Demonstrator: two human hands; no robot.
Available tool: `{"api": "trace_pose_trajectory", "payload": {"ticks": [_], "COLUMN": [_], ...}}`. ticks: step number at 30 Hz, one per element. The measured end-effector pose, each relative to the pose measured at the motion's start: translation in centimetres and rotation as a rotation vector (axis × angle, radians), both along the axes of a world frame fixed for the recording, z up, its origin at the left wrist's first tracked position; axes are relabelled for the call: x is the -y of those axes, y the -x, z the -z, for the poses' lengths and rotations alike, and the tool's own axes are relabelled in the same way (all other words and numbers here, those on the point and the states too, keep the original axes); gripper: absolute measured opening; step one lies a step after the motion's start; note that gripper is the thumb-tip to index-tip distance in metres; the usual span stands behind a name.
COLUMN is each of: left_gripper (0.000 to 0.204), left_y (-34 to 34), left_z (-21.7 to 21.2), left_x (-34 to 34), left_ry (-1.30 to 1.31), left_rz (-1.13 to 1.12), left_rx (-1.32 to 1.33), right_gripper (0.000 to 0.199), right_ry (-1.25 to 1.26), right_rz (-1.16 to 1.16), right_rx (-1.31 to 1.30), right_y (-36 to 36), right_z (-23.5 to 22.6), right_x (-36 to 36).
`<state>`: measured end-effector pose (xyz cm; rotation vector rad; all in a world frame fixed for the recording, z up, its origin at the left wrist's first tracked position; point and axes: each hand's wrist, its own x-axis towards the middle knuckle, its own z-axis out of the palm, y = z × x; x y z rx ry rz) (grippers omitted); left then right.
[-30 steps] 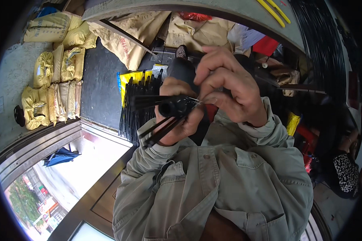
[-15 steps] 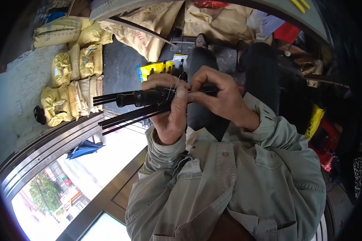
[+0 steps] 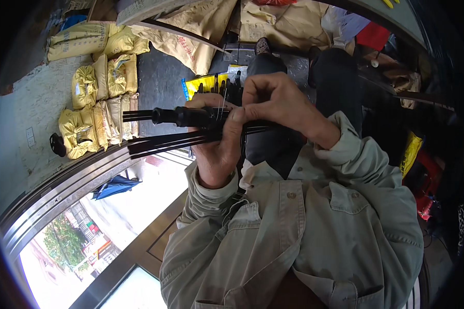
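Note:
In front of my chest, my left hand (image 3: 214, 157) is closed around a black umbrella frame (image 3: 178, 117), its thumb pressing on top. The frame has a stepped black tube and bundles of thin black ribs (image 3: 172, 141) sticking out to the left. More of the ribs run to the right, under my other hand. A thin, pale wire (image 3: 222, 105) loops over the tube close to my left thumb. My right hand (image 3: 286, 105) pinches at the end of this wire, thumb against forefinger. Its exact grip on the wire is partly hidden by the fingers.
Beyond my hands, several black rods (image 3: 216, 85) stand by a yellow packet (image 3: 198, 85) on the dark floor. Tied yellow sacks (image 3: 85, 88) line the left wall. A blue umbrella (image 3: 116, 187) lies past the metal door track. A red object (image 3: 423, 177) is at right.
The tube has turned closer to level, and the ribs below it have drawn closer together. My right hand has shifted slightly, still pinching near my left thumb. The view has shifted slightly.

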<state>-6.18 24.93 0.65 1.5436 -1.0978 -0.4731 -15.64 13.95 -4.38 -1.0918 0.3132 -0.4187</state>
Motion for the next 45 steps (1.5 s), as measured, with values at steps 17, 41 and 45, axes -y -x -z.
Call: {"api": "trace_pose_trajectory", "payload": {"ticks": [17,41,45], "left_gripper": [0.021,0.018,0.019], "left_y": [0.5,-1.3,-0.7], "left_z": [-0.4,0.9,0.5], "left_x": [2.3,2.3,3.1], "left_ry": [0.286,0.211,0.199], "left_rz": [0.121,0.428,0.463], "left_rx": [-0.387,-0.147,-0.165], "right_gripper": [0.018,0.022,0.018], "right_ry": [0.671,1.1,2.13], "right_rz": [0.514,0.134,0.443], "right_rx": [-0.138,-0.394,-0.604], "right_y": [4.2,8.0,8.6], "right_z": [-3.8,-8.7,-9.5], "right_x": [7.1,3.8,3.9]}}
